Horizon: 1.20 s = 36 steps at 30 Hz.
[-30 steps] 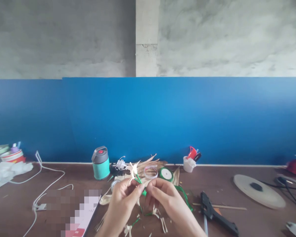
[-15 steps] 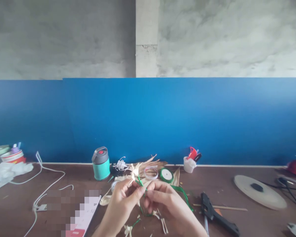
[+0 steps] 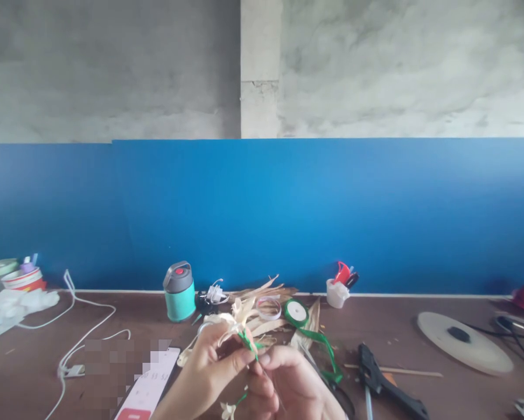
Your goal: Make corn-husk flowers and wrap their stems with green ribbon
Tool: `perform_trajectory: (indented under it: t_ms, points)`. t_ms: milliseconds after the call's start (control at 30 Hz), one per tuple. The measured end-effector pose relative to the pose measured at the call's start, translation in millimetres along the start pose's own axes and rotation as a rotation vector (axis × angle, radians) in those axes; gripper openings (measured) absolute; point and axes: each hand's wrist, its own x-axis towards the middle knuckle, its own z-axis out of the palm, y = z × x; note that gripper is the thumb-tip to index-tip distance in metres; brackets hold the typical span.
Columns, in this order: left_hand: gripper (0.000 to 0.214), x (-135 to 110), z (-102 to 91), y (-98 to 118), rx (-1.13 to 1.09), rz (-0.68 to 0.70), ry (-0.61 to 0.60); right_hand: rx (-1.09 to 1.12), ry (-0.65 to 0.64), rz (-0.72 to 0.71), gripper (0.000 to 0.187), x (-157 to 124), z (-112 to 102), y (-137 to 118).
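Head view: just right of the teal flask (image 3: pixel 178 290), the left hand (image 3: pixel 209 364) pinches the straw flower (image 3: pixel 240 312) by its green-wrapped stem. The right hand (image 3: pixel 288 388) presses its fingertips together on the stem's lower end. Judged best: steady tension, small overlapping turns.

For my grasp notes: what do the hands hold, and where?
A straw flower: the left hand pinches its green stem just under the petals; the right hand grips the stem lower down.
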Motion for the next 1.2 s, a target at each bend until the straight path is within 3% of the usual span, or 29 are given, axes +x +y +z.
perform_trajectory:
  t_ms: [100,200,467,633,800,1033,1200]
  points:
    - [0.021,-4,-2.9,6,-0.08,-0.014,-0.075,0.19,-0.11,0.122,0.012,3,8,3]
    - [0.024,-7,-6.3,5,-0.149,-0.07,-0.111,0.207,-0.176,0.121,0.012,5,13,6]
    - [0.023,-4,-6.2,3,-0.114,-0.03,-0.01,0.201,-0.082,0.023,0.012,3,13,8]
    - [0.026,-10,0.4,9,-0.311,-0.176,-0.01,0.24,-0.134,0.094,0.012,2,18,13]
    - [0.029,-15,-1.6,4,-0.381,-0.283,-0.034,0.196,-0.065,0.081,0.018,0,32,13]
    - [0.029,-7,-3.6,3,-0.3,-0.191,0.007,0.126,0.072,-0.059,0.015,-3,37,13]
    - [0.027,-1,-1.6,2,-0.238,-0.135,0.043,-0.111,0.298,-0.228,0.025,-7,36,9]
